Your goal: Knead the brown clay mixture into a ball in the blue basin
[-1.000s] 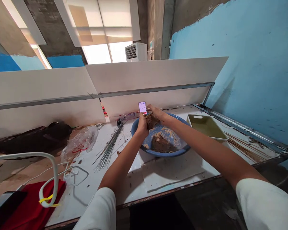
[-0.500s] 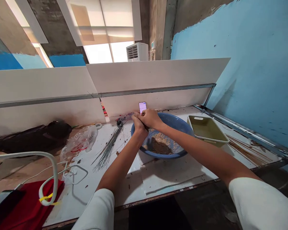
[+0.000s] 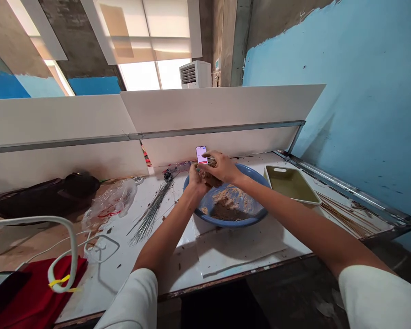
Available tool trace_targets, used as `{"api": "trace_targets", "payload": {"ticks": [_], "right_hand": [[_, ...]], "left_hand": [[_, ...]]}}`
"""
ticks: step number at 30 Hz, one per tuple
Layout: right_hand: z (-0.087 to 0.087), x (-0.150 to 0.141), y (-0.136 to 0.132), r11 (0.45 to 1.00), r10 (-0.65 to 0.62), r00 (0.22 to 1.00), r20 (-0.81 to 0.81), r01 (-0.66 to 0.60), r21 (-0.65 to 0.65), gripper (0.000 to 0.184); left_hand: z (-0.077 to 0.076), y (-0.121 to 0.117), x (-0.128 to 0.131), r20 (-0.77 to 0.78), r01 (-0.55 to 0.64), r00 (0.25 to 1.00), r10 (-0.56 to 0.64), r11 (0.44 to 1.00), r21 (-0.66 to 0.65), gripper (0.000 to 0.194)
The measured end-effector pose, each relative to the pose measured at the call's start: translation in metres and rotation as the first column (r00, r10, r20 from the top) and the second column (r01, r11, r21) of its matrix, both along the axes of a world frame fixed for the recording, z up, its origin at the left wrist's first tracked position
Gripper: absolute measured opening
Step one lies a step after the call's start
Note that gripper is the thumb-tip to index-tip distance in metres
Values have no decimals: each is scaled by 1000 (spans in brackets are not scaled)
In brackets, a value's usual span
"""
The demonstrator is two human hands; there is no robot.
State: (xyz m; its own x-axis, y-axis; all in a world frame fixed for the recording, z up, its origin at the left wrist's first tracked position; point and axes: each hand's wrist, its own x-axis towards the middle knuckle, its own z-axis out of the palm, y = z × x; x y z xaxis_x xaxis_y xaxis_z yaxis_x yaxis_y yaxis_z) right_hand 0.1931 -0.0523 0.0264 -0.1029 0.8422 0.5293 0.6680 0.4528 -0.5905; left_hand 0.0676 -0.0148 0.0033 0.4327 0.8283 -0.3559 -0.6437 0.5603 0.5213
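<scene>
Above the rear left part of a blue basin (image 3: 231,223), both my hands are close together around a brown, moist-looking lump (image 3: 213,179). My left hand (image 3: 197,179) cups it from the left and below, with brown smears on the fingers. From the right, my right hand (image 3: 223,167) curls over the same lump, its fingers slightly parted and dirty at the tips. Part of the lump is hidden by the fingers. Inside the basin lies a heap of brown, crumbly powder (image 3: 229,201), darker toward the front.
Behind my hands a lit phone (image 3: 201,154) leans on the white panel. To the right stand an olive tray (image 3: 291,183) and thin brown sticks (image 3: 345,214). Metal wires (image 3: 152,212), a plastic bag (image 3: 113,201), a white cable (image 3: 76,246) and red cloth (image 3: 37,292) lie left.
My hands were clasped tightly together; now they have loosened, the right fingers have lifted apart, and the brown lump shows between them. The view has shifted slightly.
</scene>
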Motion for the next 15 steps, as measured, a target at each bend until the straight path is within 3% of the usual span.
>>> {"api": "trace_targets", "payload": {"ticks": [5, 7, 9, 12, 15], "right_hand": [[-11, 1, -5, 992, 127, 992, 23, -127, 19, 81], [-8, 5, 2, 984, 177, 978, -109, -178, -4, 83], [-1, 10, 12, 964, 207, 917, -342, -251, -91, 88], [9, 14, 25, 934, 61, 823, -565, -247, -259, 96], [5, 7, 30, 945, -128, 858, -497, -46, -323, 92]], "left_hand": [[0, -17, 6, -15, 161, 987, -162, 985, -68, 32], [-1, -25, 10, 40, 263, 965, -260, 959, -101, 39], [-2, -29, 13, 81, 330, 943, -323, 938, -104, 47], [-1, -31, 13, 71, 258, 965, -253, 965, -57, 45], [5, -31, 11, 44, 88, 995, -88, 996, 13, 42]]}}
